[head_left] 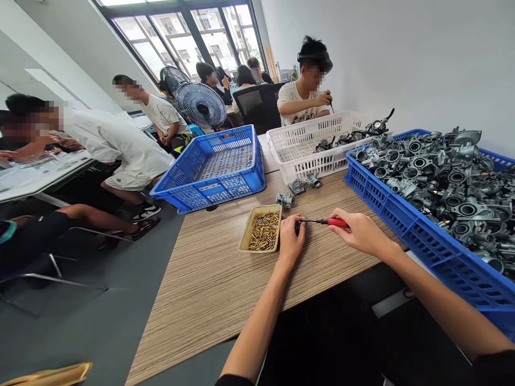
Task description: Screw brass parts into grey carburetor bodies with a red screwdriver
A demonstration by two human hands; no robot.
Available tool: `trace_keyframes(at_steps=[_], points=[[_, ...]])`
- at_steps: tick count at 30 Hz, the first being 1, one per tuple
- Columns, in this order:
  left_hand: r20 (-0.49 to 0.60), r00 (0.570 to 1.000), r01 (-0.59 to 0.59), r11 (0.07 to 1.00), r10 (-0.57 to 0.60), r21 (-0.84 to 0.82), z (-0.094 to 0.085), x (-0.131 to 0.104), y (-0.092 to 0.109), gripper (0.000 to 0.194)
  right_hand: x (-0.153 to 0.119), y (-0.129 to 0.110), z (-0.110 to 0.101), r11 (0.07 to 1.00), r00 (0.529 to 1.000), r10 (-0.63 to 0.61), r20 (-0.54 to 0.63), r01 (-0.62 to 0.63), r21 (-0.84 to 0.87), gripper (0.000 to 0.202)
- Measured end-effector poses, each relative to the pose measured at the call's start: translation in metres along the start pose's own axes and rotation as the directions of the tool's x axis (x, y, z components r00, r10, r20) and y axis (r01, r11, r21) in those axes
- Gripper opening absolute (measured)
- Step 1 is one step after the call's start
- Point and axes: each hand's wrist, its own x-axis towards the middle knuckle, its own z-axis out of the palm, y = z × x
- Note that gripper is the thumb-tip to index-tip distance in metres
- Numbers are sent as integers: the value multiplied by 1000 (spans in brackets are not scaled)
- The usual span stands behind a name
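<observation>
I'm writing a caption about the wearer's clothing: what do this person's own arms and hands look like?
Both the left hand and the right hand are bare, without gloves. No watch or bracelet shows on either wrist. The forearms are uncovered, with plain black sleeves, the left sleeve and the right sleeve, just entering the picture's lower edge. Any rings are too small to tell.

screwdriver handle (337,222): red | table (225,268): brown, streaked grain | small screws (264,231): brass-yellow | empty crate (209,187): blue
</observation>
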Motion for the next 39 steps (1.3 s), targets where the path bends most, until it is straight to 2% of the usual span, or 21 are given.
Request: trace_keyframes(at_steps=[39], points=[[11, 1000, 24, 999, -24, 44, 1, 0, 0, 13, 0, -2, 6, 1000, 999, 24, 26, -23, -17, 11]])
